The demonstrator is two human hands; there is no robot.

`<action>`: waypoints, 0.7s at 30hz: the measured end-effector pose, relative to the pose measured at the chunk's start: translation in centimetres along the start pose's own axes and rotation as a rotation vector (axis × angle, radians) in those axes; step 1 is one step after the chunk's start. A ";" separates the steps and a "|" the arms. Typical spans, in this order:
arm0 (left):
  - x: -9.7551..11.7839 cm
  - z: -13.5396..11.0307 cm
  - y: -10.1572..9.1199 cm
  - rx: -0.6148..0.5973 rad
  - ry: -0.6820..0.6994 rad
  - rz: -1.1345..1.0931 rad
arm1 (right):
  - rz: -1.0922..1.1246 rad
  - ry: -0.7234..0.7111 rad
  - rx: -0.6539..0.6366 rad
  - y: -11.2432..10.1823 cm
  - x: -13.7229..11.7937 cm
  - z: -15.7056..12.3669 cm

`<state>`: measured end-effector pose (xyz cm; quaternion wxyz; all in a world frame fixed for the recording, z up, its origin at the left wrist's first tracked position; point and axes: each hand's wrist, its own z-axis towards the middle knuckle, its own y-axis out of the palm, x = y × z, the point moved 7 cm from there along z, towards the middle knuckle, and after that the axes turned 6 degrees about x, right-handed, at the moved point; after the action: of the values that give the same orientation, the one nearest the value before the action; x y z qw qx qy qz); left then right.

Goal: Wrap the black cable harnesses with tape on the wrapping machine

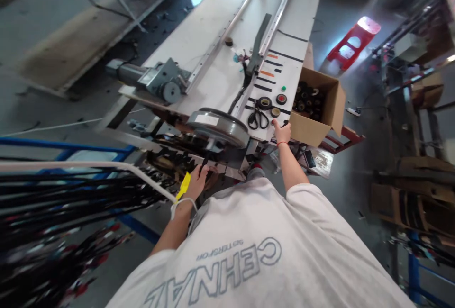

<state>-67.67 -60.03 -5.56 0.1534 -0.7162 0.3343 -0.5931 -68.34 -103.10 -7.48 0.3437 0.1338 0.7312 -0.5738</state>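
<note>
Lettered shirt (220,251) foremost, the right hand (283,132) is at the table (192,38) corner by scissors (258,119) and tape rolls (261,104) — presumably placed for reach — the left hand (196,182) near the drum (227,127), both grips too unclear to tell.

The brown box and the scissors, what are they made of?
The box looks like cardboard: matt, brown, with thin folding flaps. The scissors may have plastic handles, as these are black, rounded loops; the blades are too small to tell.

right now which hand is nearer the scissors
Right. The right hand is just beside the scissors, apart from them; the left hand is farther off, lower and to the left in the picture.
</note>
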 end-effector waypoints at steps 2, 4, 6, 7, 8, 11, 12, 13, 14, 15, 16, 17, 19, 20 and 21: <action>0.5 0.0 0.0 0.009 0.011 -0.005 | 0.021 -0.002 0.018 0.1 0.0 0.2; 0.7 0.0 0.1 -0.003 0.029 -0.016 | 0.028 0.004 0.028 0.2 0.0 0.5; 0.5 -0.2 0.3 -0.022 0.052 -0.040 | 0.019 0.009 0.033 0.3 -0.1 0.6; 0.1 -0.4 0.4 -0.031 0.054 -0.052 | 0.013 0.008 0.036 0.2 -0.2 0.6; -0.6 -0.6 0.4 -0.038 0.041 -0.062 | 0.006 0.008 0.039 0.2 -0.3 0.6; -4.0 -2.0 1.0 -0.125 -0.064 -0.040 | -0.017 0.005 0.040 0.1 -0.3 0.6; -5.2 -2.6 1.2 -0.157 -0.098 -0.024 | -0.027 0.009 0.038 0.1 -0.3 0.6; -6.3 -3.2 1.2 -0.169 -0.123 -0.017 | -0.036 0.012 0.037 0.2 -0.3 0.7; -7.2 -3.8 1.1 -0.158 -0.139 -0.022 | -0.043 0.012 0.033 0.2 -0.2 0.7; -7.9 -4.2 0.8 -0.124 -0.147 -0.041 | -0.048 0.009 0.032 0.3 -0.2 0.8; -8.3 -4.7 0.5 -0.080 -0.149 -0.070 | -0.051 0.002 0.028 0.3 -0.2 0.8; -8.4 -5.0 0.2 -0.040 -0.149 -0.099 | -0.054 -0.007 0.026 0.3 -0.2 0.8; -8.3 -5.5 0.0 0.004 -0.149 -0.146 | -0.053 -0.020 0.025 0.3 -0.3 0.8; -8.1 -5.6 0.0 0.014 -0.149 -0.161 | -0.049 -0.025 0.027 0.2 -0.4 0.8; -7.8 -5.7 0.0 0.023 -0.150 -0.176 | -0.042 -0.027 0.029 0.2 -0.4 0.7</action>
<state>-73.71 -53.88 -9.98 0.1335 -0.7835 0.2508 -0.5527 -67.68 -103.65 -7.40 0.3394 0.1157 0.7209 -0.5931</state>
